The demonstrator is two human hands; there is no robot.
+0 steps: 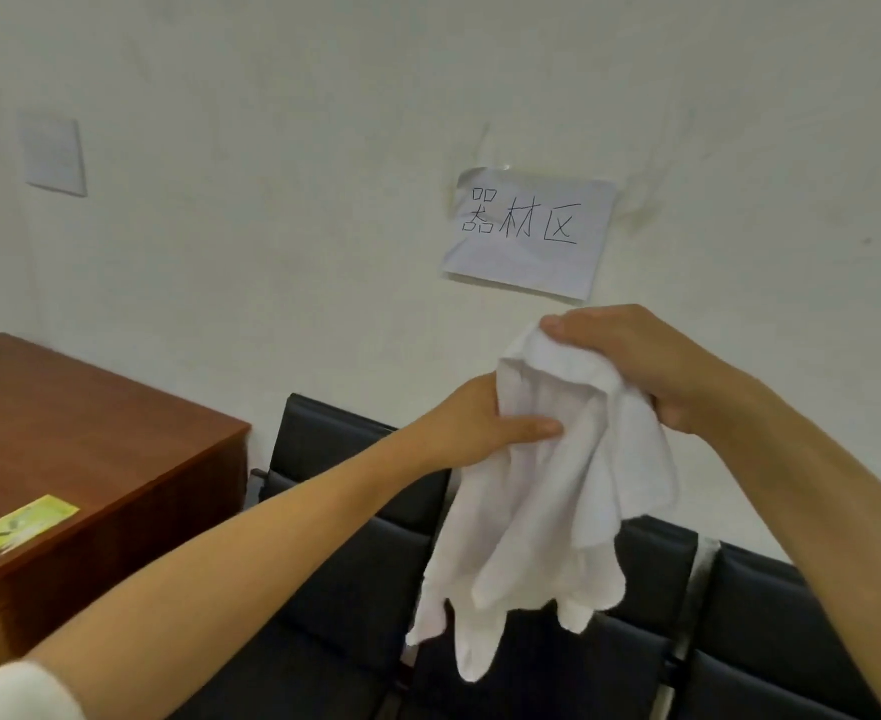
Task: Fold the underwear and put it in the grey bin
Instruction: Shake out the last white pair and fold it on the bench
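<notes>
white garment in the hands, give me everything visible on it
The white garment looks like soft, thin cloth, crumpled and not folded. It hangs in the air in front of the wall, above the black seats, touching neither. The right hand grips its bunched top; the left hand pinches it just below, thumb on the front. Its lower edge dangles in loose uneven flaps. No print or label shows.

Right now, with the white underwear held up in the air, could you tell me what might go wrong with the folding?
1. The underwear hangs bunched between the left hand and the right hand with nothing flat beneath it, so a fold may come out uneven.
2. Its loose lower edges dangle over the black chairs; if the grip slips, it may drop there.
3. The grey bin is out of view, so placing means turning away.
</notes>
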